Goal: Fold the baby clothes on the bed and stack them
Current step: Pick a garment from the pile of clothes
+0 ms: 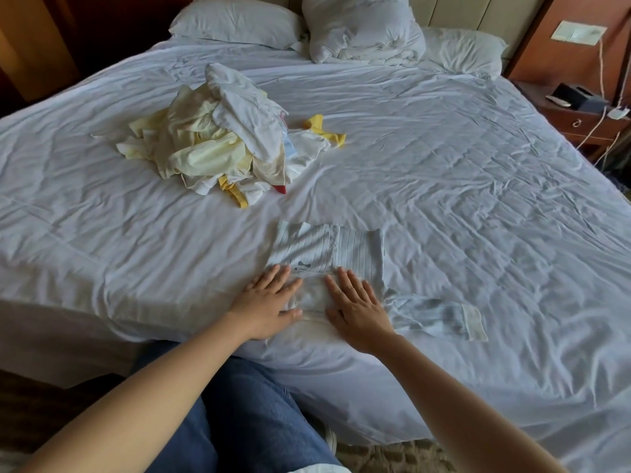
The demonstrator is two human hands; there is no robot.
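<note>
Looking down from my head, I see my left hand (269,303) and my right hand (356,308) lying flat on a little striped baby top (327,247). My fingers are straight and a bit spread. Neither hand grabs anything; both just press down on the cloth. The hands are side by side with a small gap between them. The baby top is pale blue with thin stripes, and it lies near the edge of the bed (478,199), right in front of me. The part under my hands looks folded over. One sleeve (440,314) sticks out flat to the right of my right hand. Farther up the bed, to the left, is a messy pile of baby clothes (218,138). They are white, cream and yellow, with a tiny bit of red at the bottom. The pile is well apart from the striped top. The bed has a white, wrinkly sheet. At the far end are white pillows (235,22) and a bunched-up white blanket (362,27). On the right stands a wooden nightstand (580,121) with a black box (578,95) on it. Below my arms I see my blue jeans (246,404).
</note>
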